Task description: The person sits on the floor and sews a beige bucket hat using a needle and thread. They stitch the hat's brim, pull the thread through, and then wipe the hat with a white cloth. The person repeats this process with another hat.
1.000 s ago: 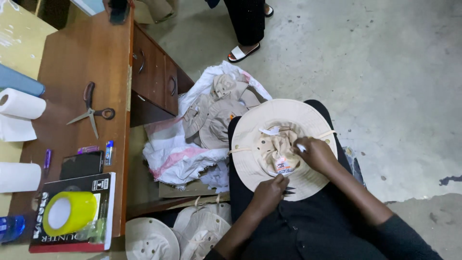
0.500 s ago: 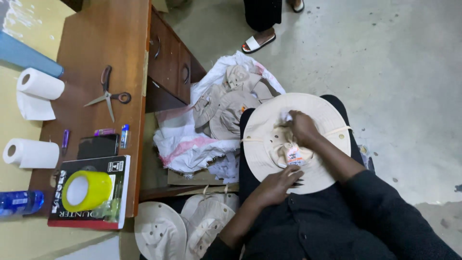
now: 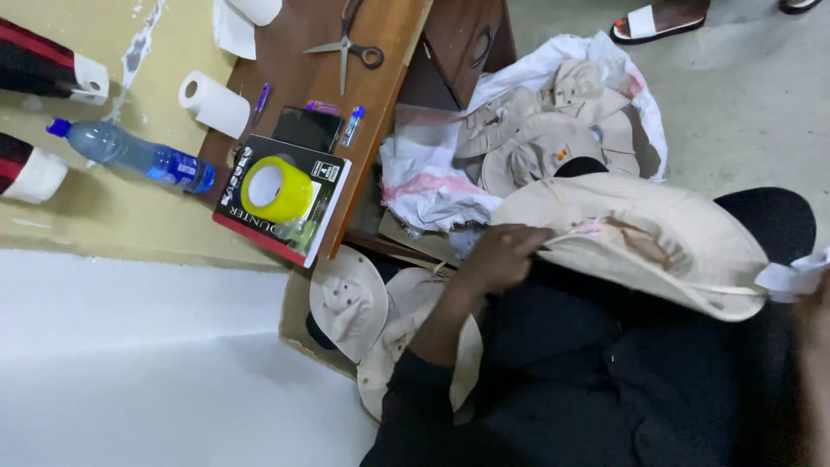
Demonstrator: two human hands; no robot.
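A wide-brimmed beige hat (image 3: 683, 259) lies upside down on my lap, tilted toward the right. My left hand (image 3: 503, 255) is closed on the left edge of its brim. Only a blurred sliver of my right hand (image 3: 817, 346) shows at the right border, just below the brim's right end. A crumpled white scrap (image 3: 788, 277) sits at that end of the brim, touching the top of my right hand. The frame cuts off the fingers, so whether they hold the scrap is unclear.
A wooden desk (image 3: 298, 82) at upper left carries scissors (image 3: 347, 41), a paper roll (image 3: 214, 105), a phone (image 3: 309, 130) and a yellow tape roll (image 3: 277, 188) on a book. More beige hats lie on white cloth (image 3: 536, 130) and in a box (image 3: 350, 303). Another person's sandalled foot (image 3: 653, 22) is at the top.
The view has swung and closed in. My left hand moved from the hat's crown to its left brim. My right hand left the crown and slid to the hat's right edge.
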